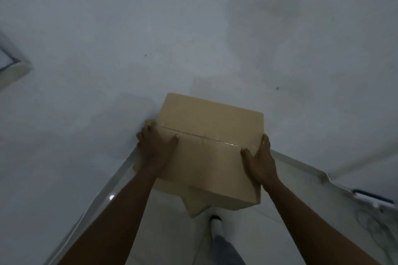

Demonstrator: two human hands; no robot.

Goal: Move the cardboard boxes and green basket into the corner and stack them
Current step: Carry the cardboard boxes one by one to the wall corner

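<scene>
A closed cardboard box [206, 135] with a taped seam across its top is held up in front of the white corner walls. My left hand [155, 148] grips its left side, thumb on top. My right hand [260, 161] grips its right side, thumb on top as well. Beneath it, the corner of another cardboard box [195, 206] shows, and a sliver of cardboard [148, 122] peeks out past the left hand. Whether the held box touches the one below, I cannot tell. No green basket is in view.
White walls [193, 38] fill most of the view and meet the pale floor [290, 211] along a baseboard. My foot in a white sock [216, 225] stands below the boxes. A blue-and-white object [374, 199] lies at the right; a pale frame edge [13, 66] shows far left.
</scene>
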